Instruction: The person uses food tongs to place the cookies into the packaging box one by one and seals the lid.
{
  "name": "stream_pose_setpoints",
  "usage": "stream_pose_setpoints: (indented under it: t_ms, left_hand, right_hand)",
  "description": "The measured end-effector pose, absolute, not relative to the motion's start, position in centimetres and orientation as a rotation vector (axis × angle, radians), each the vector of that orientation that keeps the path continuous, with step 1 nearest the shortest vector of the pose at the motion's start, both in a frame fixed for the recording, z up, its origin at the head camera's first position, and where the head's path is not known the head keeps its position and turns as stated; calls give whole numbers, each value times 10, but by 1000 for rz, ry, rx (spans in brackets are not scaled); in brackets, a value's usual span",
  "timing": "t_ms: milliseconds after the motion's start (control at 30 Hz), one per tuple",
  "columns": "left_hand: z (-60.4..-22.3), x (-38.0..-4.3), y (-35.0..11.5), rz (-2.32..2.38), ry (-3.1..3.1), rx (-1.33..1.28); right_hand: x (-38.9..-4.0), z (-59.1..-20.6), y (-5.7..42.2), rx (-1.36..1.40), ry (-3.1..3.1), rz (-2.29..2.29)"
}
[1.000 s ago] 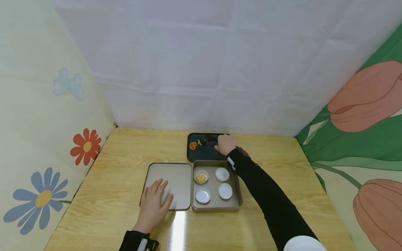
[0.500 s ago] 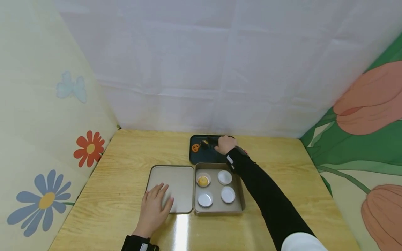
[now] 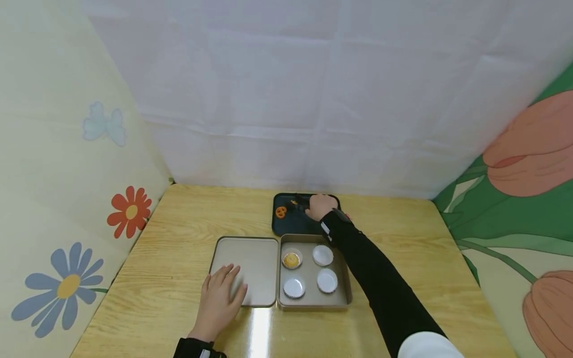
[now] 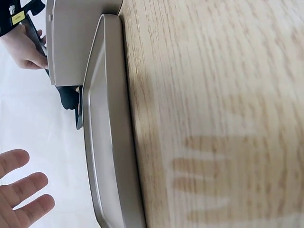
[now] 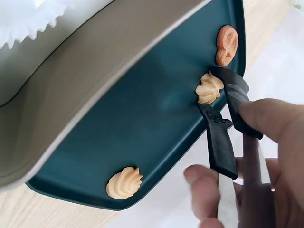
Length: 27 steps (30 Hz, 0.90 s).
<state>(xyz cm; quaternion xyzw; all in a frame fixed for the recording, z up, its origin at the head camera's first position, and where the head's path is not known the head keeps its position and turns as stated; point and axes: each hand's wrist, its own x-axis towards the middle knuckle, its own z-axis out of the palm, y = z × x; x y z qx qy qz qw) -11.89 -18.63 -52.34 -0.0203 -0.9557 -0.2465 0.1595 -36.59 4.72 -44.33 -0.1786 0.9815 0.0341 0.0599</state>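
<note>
Left hand flat on the lid, right hand working tongs over the dark tray.

Lower left of the head view: the left hand point(image 3: 220, 298) lies with fingers straight and spread on the near corner of the tin lid point(image 3: 250, 258). Just right sits the open tin point(image 3: 344, 283) with four paper cups point(image 3: 327, 280), one filled. At upper centre, the right hand point(image 3: 320, 206) grips black tongs point(image 5: 223, 142), their tips closed around a swirl cookie point(image 5: 209, 88) at the far edge of the dark tray point(image 5: 142, 123), beside a pretzel cookie point(image 5: 227, 43).
</note>
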Motion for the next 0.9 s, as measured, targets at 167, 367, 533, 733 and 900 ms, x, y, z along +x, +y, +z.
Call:
stream_pose_setpoints:
  t_ms: [167,367,533,733,900]
  left_hand:
    - [-522,-120,-185,-706,-2727,-67]
    - [-521,-120,-183,-711,-2720,-71]
    - [-522,-119,-181,-716,-2724,-80]
    - [-523,-122,-180,-736,-2703,-103]
    - [-526,-127,-181,-732,-2678,-119]
  right_hand:
    - [-368,-446,48,-578,3000,81]
    - [-373,-457,53,-616,3054,57]
    - [-367,-453,63,-614,3090,36]
    - [-348,-432,81,-672,3140,-48]
    - [-316,-409,104,-767,3178,-146]
